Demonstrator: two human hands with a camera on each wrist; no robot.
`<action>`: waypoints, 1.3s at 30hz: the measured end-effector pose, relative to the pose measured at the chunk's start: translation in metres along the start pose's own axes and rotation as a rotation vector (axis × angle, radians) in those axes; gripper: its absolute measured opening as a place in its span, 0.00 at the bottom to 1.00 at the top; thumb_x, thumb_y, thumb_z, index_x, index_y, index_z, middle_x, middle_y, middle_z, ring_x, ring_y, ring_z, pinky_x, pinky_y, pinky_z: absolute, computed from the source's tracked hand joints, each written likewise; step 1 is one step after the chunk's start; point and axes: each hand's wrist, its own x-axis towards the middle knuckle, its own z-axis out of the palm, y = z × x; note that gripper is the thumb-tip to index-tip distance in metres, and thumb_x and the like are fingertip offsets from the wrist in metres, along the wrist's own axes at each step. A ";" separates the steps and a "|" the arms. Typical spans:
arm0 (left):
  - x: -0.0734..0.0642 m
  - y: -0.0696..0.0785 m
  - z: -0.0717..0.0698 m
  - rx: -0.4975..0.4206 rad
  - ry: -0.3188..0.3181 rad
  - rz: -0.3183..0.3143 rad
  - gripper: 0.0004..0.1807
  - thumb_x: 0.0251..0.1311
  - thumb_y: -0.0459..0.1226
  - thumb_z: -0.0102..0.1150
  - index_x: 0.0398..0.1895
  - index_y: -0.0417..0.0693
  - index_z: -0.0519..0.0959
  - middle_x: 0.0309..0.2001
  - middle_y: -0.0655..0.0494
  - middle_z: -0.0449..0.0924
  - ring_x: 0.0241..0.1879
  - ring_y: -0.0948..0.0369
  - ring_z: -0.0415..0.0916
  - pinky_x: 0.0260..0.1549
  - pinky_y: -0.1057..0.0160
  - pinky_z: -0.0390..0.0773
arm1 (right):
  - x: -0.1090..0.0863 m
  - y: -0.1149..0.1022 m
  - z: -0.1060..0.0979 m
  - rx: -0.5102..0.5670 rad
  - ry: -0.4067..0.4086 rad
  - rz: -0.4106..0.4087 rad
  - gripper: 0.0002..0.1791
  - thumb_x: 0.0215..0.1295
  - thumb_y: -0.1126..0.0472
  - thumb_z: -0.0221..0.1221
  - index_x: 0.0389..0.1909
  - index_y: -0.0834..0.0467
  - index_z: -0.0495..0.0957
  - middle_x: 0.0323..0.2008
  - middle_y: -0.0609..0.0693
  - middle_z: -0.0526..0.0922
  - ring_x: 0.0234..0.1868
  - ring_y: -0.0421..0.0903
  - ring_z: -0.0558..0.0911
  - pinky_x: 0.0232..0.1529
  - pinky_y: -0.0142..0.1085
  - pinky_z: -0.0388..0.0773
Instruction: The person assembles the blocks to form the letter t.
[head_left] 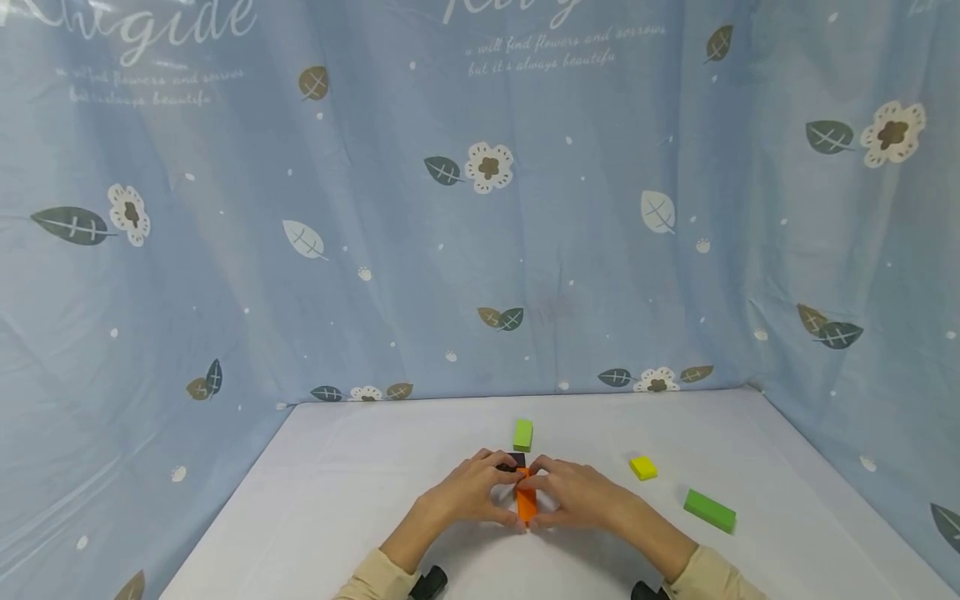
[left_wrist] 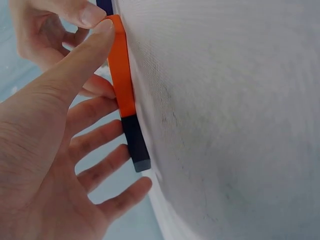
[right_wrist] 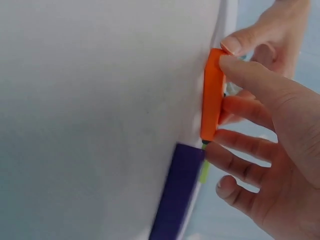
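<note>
So your table is a plain white cloth (head_left: 360, 467), matte with a few soft wrinkles, and everything on it is simple blocky stuff. Closest to you, both hands are on the orange block (head_left: 527, 503), front and centre, its long side running away from you. Your left hand (head_left: 474, 490) is only partly closed: thumb on the near end, index on the side, other fingers spread loosely. Your right hand (head_left: 576, 495) mirrors it, thumb and index pinching while the little finger hangs free. My guess is the thumbs stop it sliding back and the fingers keep it straight. That block's smooth and low-sheen, with an angled near end; could be painted wood or plastic, can't tell. A dark purple block (right_wrist: 176, 195), flat-faced, sits close by in your right wrist view; I can't tell if it's touching. Off to your right there's a long green block (head_left: 709, 511), crisp-edged and lying askew, then a stubby yellow block (head_left: 643, 467), both well apart from your hands. At the orange one's far end you've got a black block (left_wrist: 134, 145) seemingly butted up in line, your left fingers beside it maybe as a guide. Past that comes a light green block (head_left: 522, 436), then the creased blue curtain (head_left: 570, 262) with leaf and flower prints.
</note>
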 end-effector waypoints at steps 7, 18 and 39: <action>0.001 0.003 0.001 0.017 -0.009 -0.010 0.41 0.47 0.66 0.65 0.64 0.59 0.76 0.63 0.59 0.73 0.58 0.59 0.69 0.54 0.56 0.76 | 0.000 0.021 -0.028 0.046 0.084 0.035 0.25 0.64 0.41 0.61 0.57 0.51 0.81 0.51 0.49 0.80 0.39 0.46 0.82 0.38 0.37 0.81; 0.000 0.003 0.002 0.008 -0.046 -0.061 0.42 0.46 0.67 0.65 0.64 0.61 0.75 0.63 0.62 0.72 0.59 0.61 0.68 0.56 0.57 0.75 | 0.013 0.060 -0.041 0.150 0.123 0.091 0.20 0.64 0.50 0.64 0.54 0.54 0.82 0.50 0.54 0.84 0.28 0.36 0.72 0.30 0.27 0.73; 0.000 0.002 0.000 -0.001 -0.044 -0.050 0.42 0.46 0.68 0.65 0.64 0.61 0.76 0.64 0.60 0.72 0.59 0.59 0.68 0.55 0.56 0.76 | 0.062 0.086 -0.036 0.331 0.035 0.086 0.23 0.63 0.59 0.66 0.59 0.61 0.78 0.56 0.58 0.82 0.36 0.45 0.77 0.36 0.30 0.77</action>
